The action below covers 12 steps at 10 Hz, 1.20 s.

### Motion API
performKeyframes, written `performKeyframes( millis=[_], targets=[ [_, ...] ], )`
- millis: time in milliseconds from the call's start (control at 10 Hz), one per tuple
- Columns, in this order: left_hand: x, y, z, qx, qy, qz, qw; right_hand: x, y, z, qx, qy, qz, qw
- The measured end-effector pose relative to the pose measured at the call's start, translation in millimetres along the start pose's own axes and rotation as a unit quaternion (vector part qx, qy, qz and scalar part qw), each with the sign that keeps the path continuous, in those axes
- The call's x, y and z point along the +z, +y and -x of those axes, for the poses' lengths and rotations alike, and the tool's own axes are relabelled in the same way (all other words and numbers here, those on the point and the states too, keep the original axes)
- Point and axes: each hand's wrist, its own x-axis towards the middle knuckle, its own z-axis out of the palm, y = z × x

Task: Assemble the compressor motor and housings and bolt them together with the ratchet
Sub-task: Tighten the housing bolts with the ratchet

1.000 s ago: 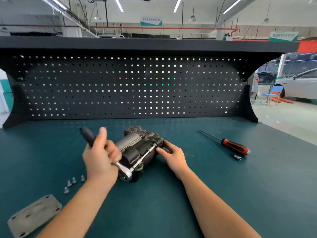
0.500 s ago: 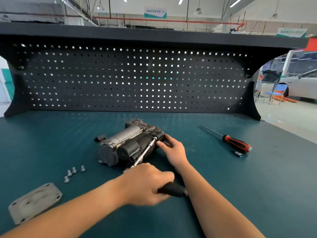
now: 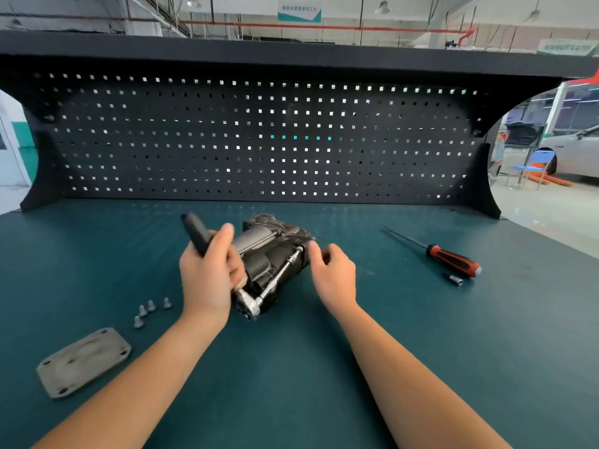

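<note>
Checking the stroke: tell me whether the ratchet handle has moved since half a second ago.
Yes. The ratchet handle, in the left hand, swung from the near side of the compressor to its left, toward the pegboard.

The left hand (image 3: 207, 280), gripping the ratchet (image 3: 196, 233), is back at the compressor's (image 3: 269, 244) left side. The black handle now points up and away, not low toward the person as half a second ago. The right hand (image 3: 334, 277) now curls loosely just beside the compressor's right end instead of resting on it.
</note>
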Motion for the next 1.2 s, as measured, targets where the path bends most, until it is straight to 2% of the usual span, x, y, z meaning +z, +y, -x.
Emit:
performKeyframes(
  millis=[100,200,300,400,500,600,700,800,900,1000,1100,1200],
  targets=[
    [9.4,12.1,-0.6,0.047,-0.081,-0.071,0.993,13.2,-19.4,13.4,-0.008,-0.085,0.078,0.993],
    [18.3,19.5,6.8,0.151,-0.236,-0.245,0.928,20.7,-26.7,21.7,-0.010,-0.117,0.079,0.990],
    [23.3,17.6,19.2,0.192,-0.459,-0.437,0.749,23.4,-23.4,21.2,0.027,-0.129,0.002,0.991],
    [21.1,6.3,24.1,0.235,-0.544,-0.603,0.533,27.3,-27.4,14.6,0.110,-0.054,0.028,0.992],
    [17.1,-3.5,31.0,0.228,-0.496,-0.535,0.646,19.8,-33.6,23.0,0.114,-0.085,-0.046,0.989],
    [15.9,1.0,25.0,0.171,-0.297,-0.270,0.900,21.6,-32.6,26.0,0.075,-0.100,-0.054,0.991],
    [-0.8,11.1,-3.0,-0.061,0.016,0.052,0.997,32.2,-34.6,16.0,0.079,-0.060,0.042,0.994],
    [-18.4,9.7,-24.7,-0.259,0.181,0.248,0.916,31.9,-33.5,13.6,0.069,-0.057,0.078,0.993],
    [-11.1,1.3,-16.0,-0.191,0.130,0.198,0.953,28.4,-34.1,13.1,0.077,-0.071,0.087,0.991],
    [-4.2,3.4,-9.9,-0.105,0.043,0.114,0.987,28.2,-32.3,11.2,0.103,-0.085,0.077,0.988],
    [-1.3,8.8,-6.8,-0.030,-0.044,0.031,0.998,29.1,-34.7,12.6,0.110,-0.077,0.077,0.988],
    [11.8,10.8,11.7,0.092,-0.203,-0.119,0.968,29.0,-38.5,18.6,0.123,-0.089,0.066,0.986]
  ],
)
